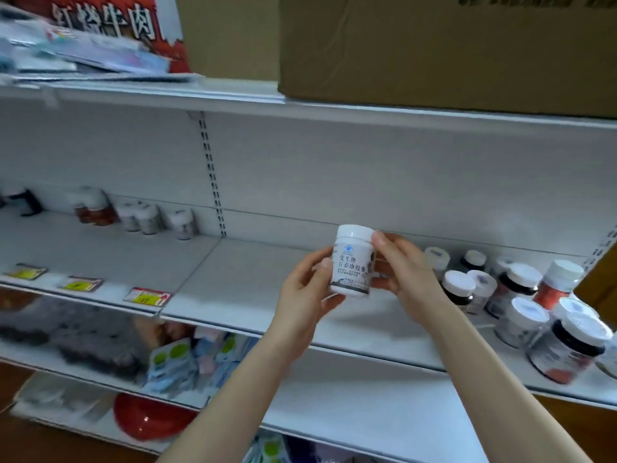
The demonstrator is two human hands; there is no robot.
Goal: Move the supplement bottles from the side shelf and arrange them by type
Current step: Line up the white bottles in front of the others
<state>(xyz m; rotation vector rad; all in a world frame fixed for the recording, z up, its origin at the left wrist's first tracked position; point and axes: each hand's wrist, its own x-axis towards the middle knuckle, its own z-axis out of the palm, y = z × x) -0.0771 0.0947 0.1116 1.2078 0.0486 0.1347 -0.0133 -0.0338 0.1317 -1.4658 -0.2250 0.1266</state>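
Observation:
A white supplement bottle (353, 260) with a white cap and dark lettering is held upright above the middle shelf (233, 295). My left hand (307, 289) grips its left side and base. My right hand (400, 265) holds its right side and cap edge. Several supplement bottles (521, 302) with white caps, some dark, some red-labelled, crowd the right end of the shelf. A small row of bottles (140, 215) stands at the back left of the same shelf.
A large cardboard box (434, 48) and a red printed box (110, 25) sit on the top shelf. Yellow price tags (147, 297) lie along the shelf's front edge. Packets (180, 359) and a red bowl (147, 416) fill the lower shelves.

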